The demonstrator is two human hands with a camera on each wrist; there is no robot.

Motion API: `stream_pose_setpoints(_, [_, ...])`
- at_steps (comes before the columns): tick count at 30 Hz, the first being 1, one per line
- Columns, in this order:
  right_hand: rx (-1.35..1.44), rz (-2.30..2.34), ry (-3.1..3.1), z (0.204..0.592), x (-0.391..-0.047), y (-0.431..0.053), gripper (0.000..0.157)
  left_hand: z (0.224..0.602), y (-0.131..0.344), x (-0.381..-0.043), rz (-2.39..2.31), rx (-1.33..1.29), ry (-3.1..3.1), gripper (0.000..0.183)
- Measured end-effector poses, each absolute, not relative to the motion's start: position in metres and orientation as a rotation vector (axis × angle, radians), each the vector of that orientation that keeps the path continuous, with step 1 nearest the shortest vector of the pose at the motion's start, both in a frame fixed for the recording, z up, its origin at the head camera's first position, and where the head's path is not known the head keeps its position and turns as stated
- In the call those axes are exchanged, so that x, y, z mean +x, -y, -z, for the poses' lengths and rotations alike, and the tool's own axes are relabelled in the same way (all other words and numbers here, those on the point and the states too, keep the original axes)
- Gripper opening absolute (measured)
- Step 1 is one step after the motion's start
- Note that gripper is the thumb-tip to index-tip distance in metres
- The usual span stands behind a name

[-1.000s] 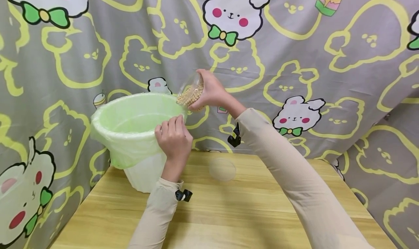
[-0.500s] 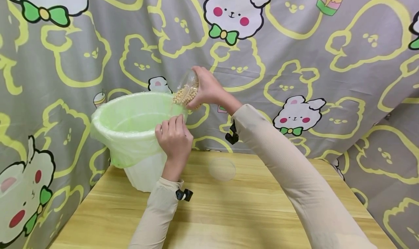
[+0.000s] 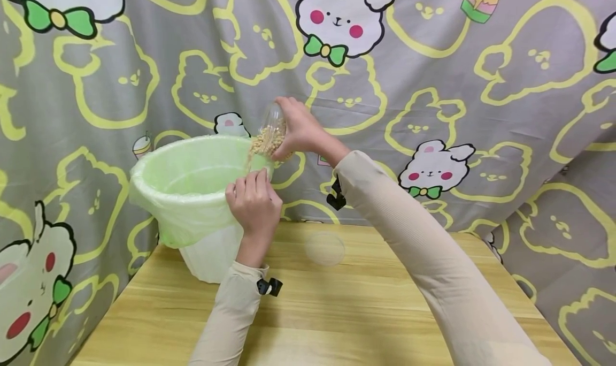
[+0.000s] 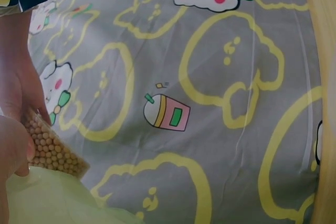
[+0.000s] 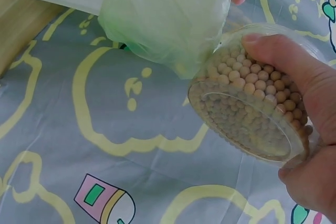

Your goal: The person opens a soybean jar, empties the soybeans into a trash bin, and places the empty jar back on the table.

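My right hand (image 3: pixel 302 129) grips a clear plastic jar (image 5: pixel 251 145) of round, beige soybeans (image 5: pixel 257 80), thumb on one side and fingers on the other. It is tilted mouth-down over the right rim of a white trash can (image 3: pixel 212 256), and a thin stream of beans falls inside. A pale green trash bag (image 3: pixel 185 224) lines the can and folds down over its outside. Curled over the near right rim, my left hand (image 3: pixel 255 201) holds the bag's edge there. Where the beans land is hidden behind the rim and this hand.
A clear round lid (image 3: pixel 325 248) lies flat on the wooden table (image 3: pixel 366 302), right of the can. A grey patterned curtain (image 3: pixel 433 61) hangs close behind the table and along its left side. Each wrist wears a small black device (image 3: pixel 269 287).
The jar has moved slightly left and tipped further over the can, and beans now stream from its mouth. The left hand keeps its place on the rim.
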State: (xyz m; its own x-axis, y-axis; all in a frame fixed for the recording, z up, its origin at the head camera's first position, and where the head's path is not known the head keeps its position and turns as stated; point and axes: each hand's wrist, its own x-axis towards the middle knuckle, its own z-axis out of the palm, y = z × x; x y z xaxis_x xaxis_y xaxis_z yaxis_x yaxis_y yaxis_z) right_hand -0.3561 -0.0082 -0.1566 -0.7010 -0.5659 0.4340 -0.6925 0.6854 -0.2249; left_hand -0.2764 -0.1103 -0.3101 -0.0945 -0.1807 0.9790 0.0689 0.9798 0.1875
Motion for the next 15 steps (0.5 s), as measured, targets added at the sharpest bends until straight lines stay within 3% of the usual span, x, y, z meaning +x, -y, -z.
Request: stream_pose_setpoints(15, [0.997, -0.467, 2.574, 0.1526, -0.3520, 0.0052, 0.121, 0.3094, 0.1105, -0.2747, 0.218, 0.080, 1.645, 0.019])
